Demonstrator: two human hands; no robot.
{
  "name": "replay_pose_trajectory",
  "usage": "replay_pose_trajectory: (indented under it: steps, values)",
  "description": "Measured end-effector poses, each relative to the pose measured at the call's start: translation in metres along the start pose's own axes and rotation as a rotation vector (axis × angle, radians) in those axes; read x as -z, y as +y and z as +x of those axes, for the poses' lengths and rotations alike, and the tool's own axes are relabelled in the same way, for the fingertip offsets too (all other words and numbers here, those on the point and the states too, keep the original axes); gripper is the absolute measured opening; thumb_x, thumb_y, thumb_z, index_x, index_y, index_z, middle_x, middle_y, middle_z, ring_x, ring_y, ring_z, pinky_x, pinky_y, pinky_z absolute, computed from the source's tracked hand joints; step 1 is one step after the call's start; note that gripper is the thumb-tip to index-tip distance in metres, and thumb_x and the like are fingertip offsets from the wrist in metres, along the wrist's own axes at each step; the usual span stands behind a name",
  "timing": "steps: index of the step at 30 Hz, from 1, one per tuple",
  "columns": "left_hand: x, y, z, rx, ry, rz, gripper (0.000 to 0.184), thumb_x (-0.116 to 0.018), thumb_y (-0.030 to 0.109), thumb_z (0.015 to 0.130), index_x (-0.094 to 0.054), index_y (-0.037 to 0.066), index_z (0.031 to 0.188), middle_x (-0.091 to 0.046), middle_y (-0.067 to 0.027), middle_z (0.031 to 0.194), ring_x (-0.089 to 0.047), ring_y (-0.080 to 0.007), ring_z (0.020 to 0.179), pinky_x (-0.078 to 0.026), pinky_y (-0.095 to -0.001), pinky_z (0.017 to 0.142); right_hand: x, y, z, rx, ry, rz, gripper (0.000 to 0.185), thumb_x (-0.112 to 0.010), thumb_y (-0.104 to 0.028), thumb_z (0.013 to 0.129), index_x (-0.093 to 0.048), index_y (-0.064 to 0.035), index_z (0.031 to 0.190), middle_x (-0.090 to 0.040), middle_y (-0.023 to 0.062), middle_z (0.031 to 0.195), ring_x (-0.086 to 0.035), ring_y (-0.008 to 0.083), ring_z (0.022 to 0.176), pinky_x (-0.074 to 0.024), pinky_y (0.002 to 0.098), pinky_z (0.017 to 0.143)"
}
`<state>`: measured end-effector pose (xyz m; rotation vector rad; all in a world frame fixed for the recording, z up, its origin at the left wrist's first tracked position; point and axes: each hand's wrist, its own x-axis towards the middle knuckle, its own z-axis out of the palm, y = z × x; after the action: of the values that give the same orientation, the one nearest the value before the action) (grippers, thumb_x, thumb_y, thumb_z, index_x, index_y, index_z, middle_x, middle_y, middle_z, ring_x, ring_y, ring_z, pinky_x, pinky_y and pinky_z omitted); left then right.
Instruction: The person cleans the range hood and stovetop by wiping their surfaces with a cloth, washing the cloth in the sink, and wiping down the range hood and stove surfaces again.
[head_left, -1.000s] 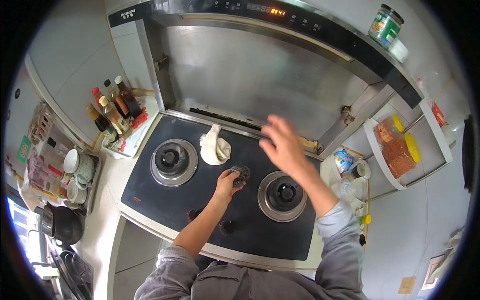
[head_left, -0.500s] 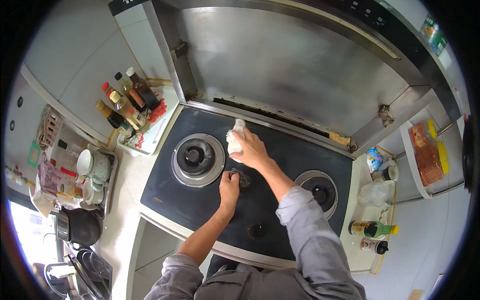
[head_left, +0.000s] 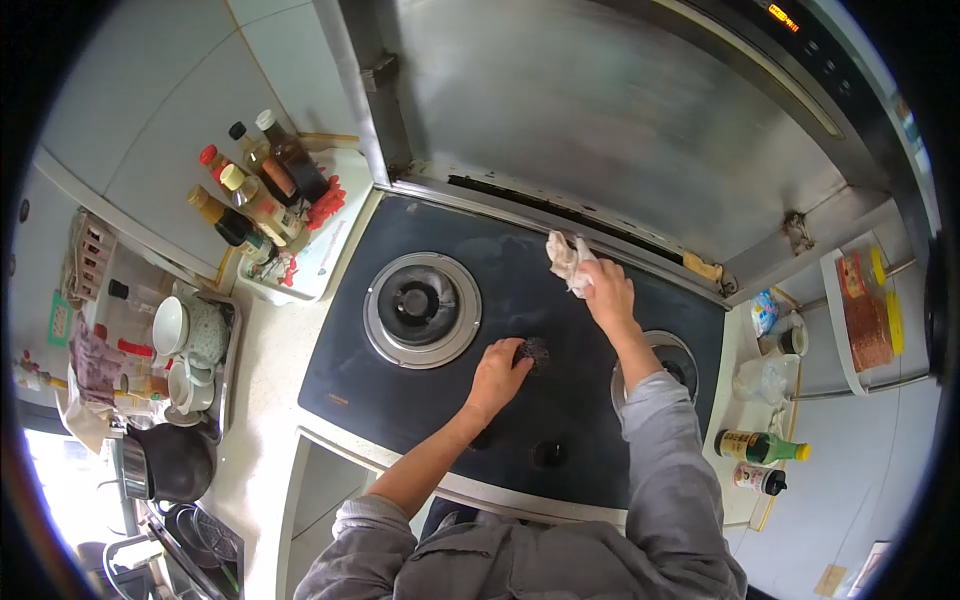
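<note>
Grip closed on both items: cloth and scouring pad.

Right hand, bare a moment earlier, had closed on the white cloth, which had moved rightward to the upper centre of the frame, near the rear edge of the hob surface. Left hand clasped the dark scouring pad at centre, between the left burner and right burner. Whether the cloth touched the hob could not be told.
</note>
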<state>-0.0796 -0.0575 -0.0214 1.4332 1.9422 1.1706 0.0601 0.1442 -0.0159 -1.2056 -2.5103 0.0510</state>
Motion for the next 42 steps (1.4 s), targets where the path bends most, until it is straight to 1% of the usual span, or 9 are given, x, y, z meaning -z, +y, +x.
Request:
replay_pose_trajectory:
  steps: [8,12,16,17,21,30,35,39,42]
  values:
    - [-0.002,-0.014,-0.001,-0.031,0.004,-0.146,0.035,-0.067,0.009,0.075,-0.057,-0.001,0.108,-0.060,-0.0175,0.100,-0.055,-0.0358,0.095,-0.045,-0.0411,0.084,-0.037,-0.091,0.049,0.254,0.043,0.182,0.033,-0.064,-0.003,0.070,-0.064,-0.0175,0.099,-0.057,0.0036,0.098,-0.054,0.0285,0.095,-0.0449,0.0438,0.076]
    - [-0.001,-0.023,-0.010,-0.093,-0.028,-0.182,0.034,-0.066,0.005,0.074,-0.056,-0.001,0.106,-0.060,-0.0181,0.100,-0.055,-0.0369,0.095,-0.045,-0.0415,0.084,-0.069,-0.145,0.088,0.196,-0.036,0.297,0.035,-0.061,-0.002,0.071,-0.065,-0.0173,0.102,-0.058,0.0055,0.108,-0.054,0.0289,0.100,-0.0451,0.0391,0.083]
    - [-0.009,-0.037,-0.010,-0.117,-0.049,-0.144,0.033,-0.061,0.006,0.076,-0.057,-0.002,0.108,-0.060,-0.0216,0.103,-0.055,-0.0402,0.096,-0.044,-0.0421,0.087,-0.064,-0.211,0.138,0.225,-0.332,0.272,0.037,-0.063,-0.007,0.075,-0.065,-0.0218,0.109,-0.060,0.0018,0.113,-0.056,0.0264,0.100,-0.0453,0.0381,0.087]
    - [-0.023,-0.053,-0.010,-0.285,0.018,-0.133,0.033,-0.060,0.009,0.078,-0.058,-0.003,0.108,-0.059,-0.0245,0.106,-0.054,-0.0420,0.102,-0.044,-0.0424,0.089,-0.082,-0.228,0.147,0.278,-0.307,0.308,0.036,-0.063,-0.009,0.076,-0.065,-0.0228,0.110,-0.060,0.0008,0.113,-0.056,0.0252,0.101,-0.0446,0.0381,0.088]
    - [0.019,-0.040,-0.009,-0.239,-0.049,-0.298,0.035,-0.061,0.012,0.078,-0.058,-0.002,0.110,-0.058,-0.0261,0.108,-0.054,-0.0417,0.105,-0.045,-0.0437,0.089,-0.096,-0.292,0.160,0.399,-0.306,0.302,0.031,-0.061,-0.016,0.080,-0.065,-0.0241,0.110,-0.060,0.0029,0.111,-0.055,0.0250,0.104,-0.0410,0.0380,0.092]
    - [0.007,-0.010,0.014,-0.047,0.003,-0.185,0.033,-0.062,0.003,0.076,-0.055,0.000,0.109,-0.060,-0.0207,0.098,-0.057,-0.0385,0.094,-0.047,-0.0426,0.082,-0.030,-0.157,0.120,0.150,-0.457,0.424,0.038,-0.060,-0.017,0.076,-0.062,-0.0215,0.114,-0.064,0.0103,0.100,-0.061,0.0297,0.095,-0.0471,0.0392,0.080]
    - [0.004,0.002,0.046,-0.207,-0.107,-0.005,0.036,-0.063,0.004,0.076,-0.058,0.003,0.112,-0.060,-0.0171,0.104,-0.057,-0.0347,0.097,-0.047,-0.0393,0.083,0.039,-0.021,0.076,-0.317,-0.091,1.041,0.046,-0.060,-0.001,0.076,-0.055,-0.0071,0.121,-0.063,0.0108,0.106,-0.062,0.0182,0.092,-0.0518,0.0309,0.078]
    - [0.001,0.021,0.058,-0.289,-0.021,0.151,0.040,-0.065,0.010,0.075,-0.058,0.005,0.113,-0.057,-0.0126,0.114,-0.053,-0.0329,0.105,-0.045,-0.0404,0.085,0.154,0.045,0.052,-0.412,0.708,1.196,0.045,-0.060,0.005,0.077,-0.054,-0.0049,0.121,-0.061,0.0077,0.107,-0.060,0.0177,0.093,-0.0515,0.0300,0.080]
    - [0.007,0.039,0.073,-0.330,0.049,0.112,0.042,-0.066,0.011,0.074,-0.057,0.005,0.115,-0.054,-0.0146,0.120,-0.050,-0.0345,0.108,-0.044,-0.0422,0.088,0.237,0.073,0.046,-0.280,1.329,1.165,0.047,-0.059,-0.001,0.081,-0.046,-0.0052,0.126,-0.057,0.0102,0.113,-0.057,0.0196,0.101,-0.0502,0.0321,0.084]
